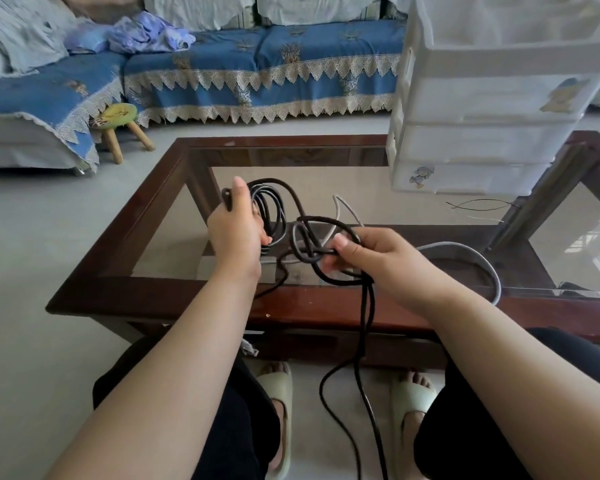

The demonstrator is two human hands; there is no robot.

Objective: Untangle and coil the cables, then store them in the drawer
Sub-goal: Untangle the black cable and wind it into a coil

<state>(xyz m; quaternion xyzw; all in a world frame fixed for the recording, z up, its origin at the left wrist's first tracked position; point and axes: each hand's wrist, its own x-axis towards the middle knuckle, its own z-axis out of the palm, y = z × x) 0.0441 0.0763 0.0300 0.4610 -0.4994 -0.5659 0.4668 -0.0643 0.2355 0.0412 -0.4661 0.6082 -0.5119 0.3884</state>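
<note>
A seated person's left hand [236,233] grips a coiled black cable [271,209] at ten o'clock over the glass table [174,285]. The right hand [371,258] pinches its knot. Pulling hard could tighten the knot, snagging the grey cable [471,252].

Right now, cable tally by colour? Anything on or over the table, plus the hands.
Black cable, thick, held in both hands: 1
Grey cable, thick, on the glass table: 1
Thin loose wires beside the drawer unit: 2 (one dark, one white)
Hands: 2, left hand and right hand
Total: 4 cables, 2 hands
</note>
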